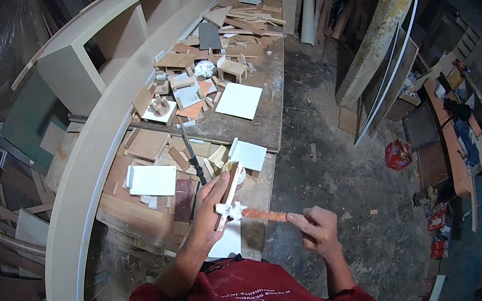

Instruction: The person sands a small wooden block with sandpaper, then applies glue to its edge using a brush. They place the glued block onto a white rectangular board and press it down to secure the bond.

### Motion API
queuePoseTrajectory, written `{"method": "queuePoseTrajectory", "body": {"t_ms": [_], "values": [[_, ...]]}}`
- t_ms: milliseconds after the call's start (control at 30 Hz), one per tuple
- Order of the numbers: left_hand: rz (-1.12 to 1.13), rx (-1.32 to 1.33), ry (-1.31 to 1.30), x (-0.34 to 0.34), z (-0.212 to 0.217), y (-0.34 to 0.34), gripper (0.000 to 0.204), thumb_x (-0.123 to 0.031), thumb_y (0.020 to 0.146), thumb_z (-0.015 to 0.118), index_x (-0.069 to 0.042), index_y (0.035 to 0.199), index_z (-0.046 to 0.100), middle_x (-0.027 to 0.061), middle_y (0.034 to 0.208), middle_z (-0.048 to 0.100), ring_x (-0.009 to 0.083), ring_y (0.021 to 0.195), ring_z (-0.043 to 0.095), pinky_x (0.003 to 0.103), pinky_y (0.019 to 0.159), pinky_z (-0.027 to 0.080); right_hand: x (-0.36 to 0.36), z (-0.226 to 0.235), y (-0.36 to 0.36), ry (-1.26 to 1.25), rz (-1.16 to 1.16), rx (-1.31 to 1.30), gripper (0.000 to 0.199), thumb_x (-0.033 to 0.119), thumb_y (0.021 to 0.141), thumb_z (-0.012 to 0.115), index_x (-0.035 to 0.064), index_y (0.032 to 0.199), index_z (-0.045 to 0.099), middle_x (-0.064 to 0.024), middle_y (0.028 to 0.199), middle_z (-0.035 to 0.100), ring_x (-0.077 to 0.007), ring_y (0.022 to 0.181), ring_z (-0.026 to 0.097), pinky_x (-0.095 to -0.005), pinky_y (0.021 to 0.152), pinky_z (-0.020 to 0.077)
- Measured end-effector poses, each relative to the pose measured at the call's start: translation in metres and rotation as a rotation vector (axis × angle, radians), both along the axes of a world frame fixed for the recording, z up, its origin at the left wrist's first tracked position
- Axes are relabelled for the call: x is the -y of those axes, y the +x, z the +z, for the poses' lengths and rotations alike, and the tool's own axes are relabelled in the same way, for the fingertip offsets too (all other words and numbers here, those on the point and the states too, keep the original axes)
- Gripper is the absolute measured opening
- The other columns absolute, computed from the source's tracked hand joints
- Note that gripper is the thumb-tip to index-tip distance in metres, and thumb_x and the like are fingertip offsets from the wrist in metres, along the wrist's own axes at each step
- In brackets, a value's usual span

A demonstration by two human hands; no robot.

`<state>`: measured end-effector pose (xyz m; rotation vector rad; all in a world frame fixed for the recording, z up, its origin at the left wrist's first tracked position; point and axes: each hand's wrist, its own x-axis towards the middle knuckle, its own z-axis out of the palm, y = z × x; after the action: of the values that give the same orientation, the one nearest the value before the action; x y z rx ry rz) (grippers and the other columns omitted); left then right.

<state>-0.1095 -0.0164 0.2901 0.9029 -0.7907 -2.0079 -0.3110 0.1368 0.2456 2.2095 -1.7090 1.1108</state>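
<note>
My left hand [210, 206] is closed round a narrow wooden piece [234, 182], held tilted over the near end of the workbench. A reddish-brown stick [268, 214] is pinched in my right hand [317, 229], off to the right of the bench. White paste-like stuff [232, 211] covers the stick's left end, which meets the lower part of the wooden piece. I cannot tell how much of the white is on the wood. Just behind the wooden piece is a round pale thing [241, 176], partly hidden.
Wood offcuts [245, 22] and white panels [239, 101] litter the workbench [270, 116]. A long curved frame with compartments [80, 153] runs along its left side. To the right, a leaning post [375, 35] stands on the dirty floor [328, 163], near a red package [398, 155].
</note>
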Motion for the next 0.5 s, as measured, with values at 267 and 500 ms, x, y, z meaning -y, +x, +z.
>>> {"method": "queuePoseTrajectory", "body": {"t_ms": [267, 500], "values": [[-0.193, -0.108, -0.039, 0.004, -0.016, 0.014, 0.032, -0.034, 0.099, 0.053, -0.004, 0.104, 0.062, -0.0022, 0.068, 0.056, 0.0036, 0.046, 0.045, 0.02, 0.039, 0.033, 0.006, 0.005, -0.007, -0.038, -0.149, -0.017, 0.058, -0.002, 0.062, 0.065, 0.0173, 0.117, 0.068, -0.0057, 0.075, 0.055, -0.0202, 0.06, 0.054, -0.0316, 0.05, 0.0438], [-0.133, -0.071, -0.009, -0.002, -0.01, 0.01, 0.027, -0.031, 0.1, 0.053, -0.005, 0.095, 0.059, -0.0043, 0.064, 0.049, 0.0037, 0.044, 0.041, 0.021, 0.039, 0.03, -0.002, 0.008, -0.01, 0.103, -0.067, 0.075, 0.059, -0.003, 0.064, 0.064, 0.0187, 0.118, 0.068, -0.0058, 0.075, 0.055, -0.0213, 0.06, 0.055, -0.0325, 0.05, 0.0441]]}}
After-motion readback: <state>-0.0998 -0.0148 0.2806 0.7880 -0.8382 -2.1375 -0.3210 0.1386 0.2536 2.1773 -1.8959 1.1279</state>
